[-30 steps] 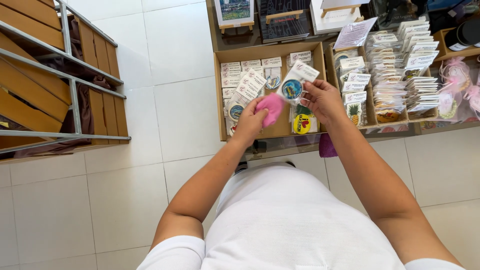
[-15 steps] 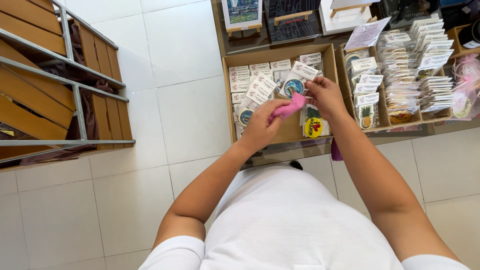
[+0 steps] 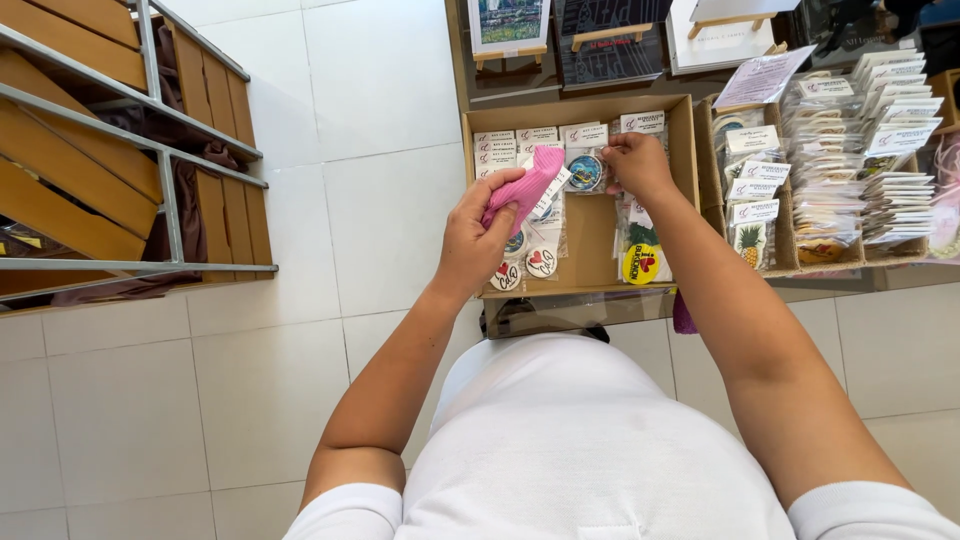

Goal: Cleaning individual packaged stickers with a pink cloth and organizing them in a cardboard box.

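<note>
Closest to me is the person's white shirt (image 3: 600,440), with both bare forearms stretching out from it over the pale tiled floor (image 3: 250,380) toward a display of small goods.

The left hand (image 3: 478,240) is closed around a pink cloth (image 3: 525,187), a folded, ribbed piece that sticks up and to the right out of the fist, thumb and fingers pinching its lower end. The cloth hangs over the left part of a shallow cardboard box (image 3: 585,240), just above the packets that lie in it. Below the hand, near the front wall of the box, lie round badges with red hearts (image 3: 541,262).

The right hand (image 3: 636,165) is a little further in, over the middle of the same box. Its fingers are curled down onto a clear packet holding a round blue badge (image 3: 586,172), gripping its right edge; the pink cloth's tip is just beside that packet on the other side. Under the right wrist lies a yellow round sticker (image 3: 640,264) in its own clear sleeve.

To the right of the box, more stacked packets (image 3: 880,150) fill neighbouring trays, one showing a pineapple sticker (image 3: 751,243). Behind the box, small pictures stand on wooden easels (image 3: 610,35). Well off to the left is a wooden slatted rack with metal rails (image 3: 110,170).
</note>
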